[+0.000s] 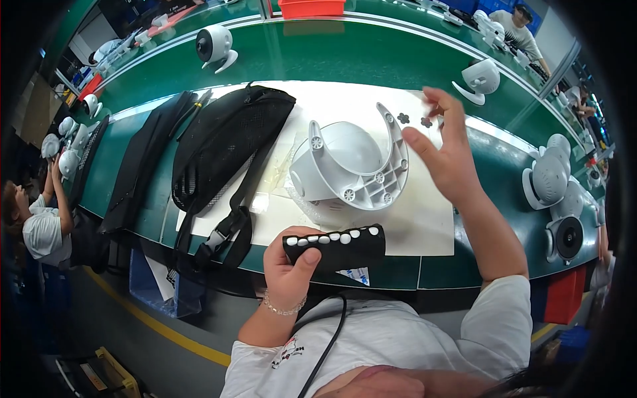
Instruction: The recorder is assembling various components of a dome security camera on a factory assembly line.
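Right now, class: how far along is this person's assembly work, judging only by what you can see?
Looks done: finished white units stand at the right. In hand: the left hand holds a black strip of white pads; the right hand reaches for small dark pieces. Left: the upturned white housing shows bare screw posts.

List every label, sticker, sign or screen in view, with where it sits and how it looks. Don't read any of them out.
Sticker: white with blue print, on the table's near edge below the black foam strip held in the left hand.
Red bin: far edge of the belt, rectangular, plain.
No signs or screens show.
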{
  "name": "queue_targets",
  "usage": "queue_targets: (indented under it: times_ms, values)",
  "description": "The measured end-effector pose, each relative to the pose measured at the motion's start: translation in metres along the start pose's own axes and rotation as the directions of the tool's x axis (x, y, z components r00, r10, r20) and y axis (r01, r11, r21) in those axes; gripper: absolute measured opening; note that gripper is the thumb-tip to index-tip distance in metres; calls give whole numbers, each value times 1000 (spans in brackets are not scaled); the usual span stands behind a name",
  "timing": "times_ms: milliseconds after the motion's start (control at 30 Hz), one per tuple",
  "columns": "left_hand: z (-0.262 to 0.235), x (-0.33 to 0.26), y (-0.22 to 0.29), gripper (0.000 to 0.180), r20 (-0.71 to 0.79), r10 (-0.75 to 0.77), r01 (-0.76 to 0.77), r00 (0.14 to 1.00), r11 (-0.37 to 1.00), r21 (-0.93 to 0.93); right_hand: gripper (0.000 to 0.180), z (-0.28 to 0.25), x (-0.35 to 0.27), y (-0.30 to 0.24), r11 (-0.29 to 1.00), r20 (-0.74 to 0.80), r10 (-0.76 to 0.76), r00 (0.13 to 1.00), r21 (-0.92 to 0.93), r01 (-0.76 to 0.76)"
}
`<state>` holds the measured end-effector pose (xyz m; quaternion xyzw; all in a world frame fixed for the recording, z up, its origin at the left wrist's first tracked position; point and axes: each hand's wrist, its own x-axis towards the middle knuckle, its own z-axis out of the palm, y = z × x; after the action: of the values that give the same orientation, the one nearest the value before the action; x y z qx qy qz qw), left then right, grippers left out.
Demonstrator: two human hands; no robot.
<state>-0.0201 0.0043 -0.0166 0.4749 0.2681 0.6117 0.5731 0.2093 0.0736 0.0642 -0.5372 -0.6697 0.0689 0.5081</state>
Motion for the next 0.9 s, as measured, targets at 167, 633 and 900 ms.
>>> queue_targets:
  times_ms: [167,633,900]
  values:
    - [8,1,-5,25,38,36,-38,999,998,49,34,-8,-20,10,656,579,431,692,325,-681]
    - [37,1,-2,29,9,-70,70,998,994,-89,40,-13,-75,-6,811,590,-78,804,506,-293]
    - [25,-4,-4,21,63,20,-38,998,951,307,17,-20,-63,-14,887,521,-159,839,449,-111]
